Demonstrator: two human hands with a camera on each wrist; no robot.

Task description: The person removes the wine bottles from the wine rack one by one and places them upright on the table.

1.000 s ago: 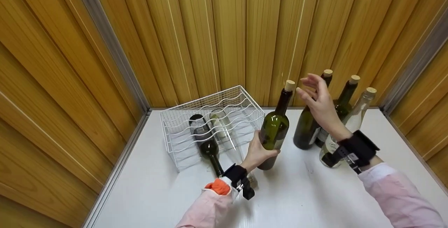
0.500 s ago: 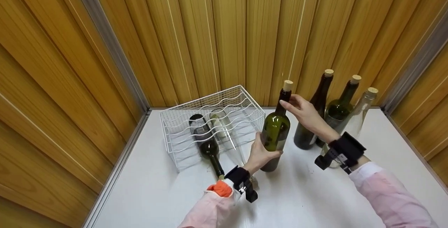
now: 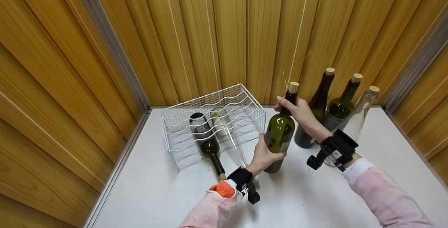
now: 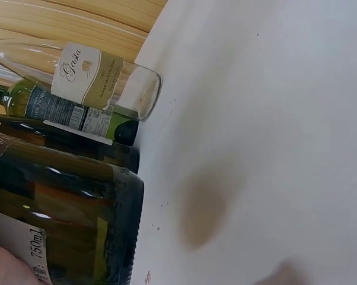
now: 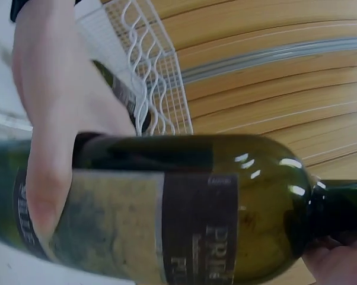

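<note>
A corked green wine bottle (image 3: 280, 130) is held nearly upright between both hands, over the table in front of the rack's right end. My left hand (image 3: 262, 156) grips its lower body, thumb across the front. Around the dark neck, just under the cork (image 3: 294, 87), curls my right hand (image 3: 304, 116). The bottle's dark label shows in the right wrist view, where the left thumb (image 5: 45, 202) lies over its lower body. To the left, a white wire rack (image 3: 202, 96) bears a dark wine bottle (image 3: 209, 146) and a clear bottle (image 3: 219, 123), both lying down, necks toward me.
Three corked bottles stand at the back right: a dark brown bottle (image 3: 320, 98), a green bottle (image 3: 341, 107) and a clear bottle (image 3: 357, 119) with a cream label. Wood-look panels (image 3: 227, 39) close in the white table (image 3: 140, 193) at the back and sides.
My right hand has come left and down from beside the standing bottles and taken hold of the green bottle's neck. The left hand, still gripping the body, has shifted slightly right with the bottle.
</note>
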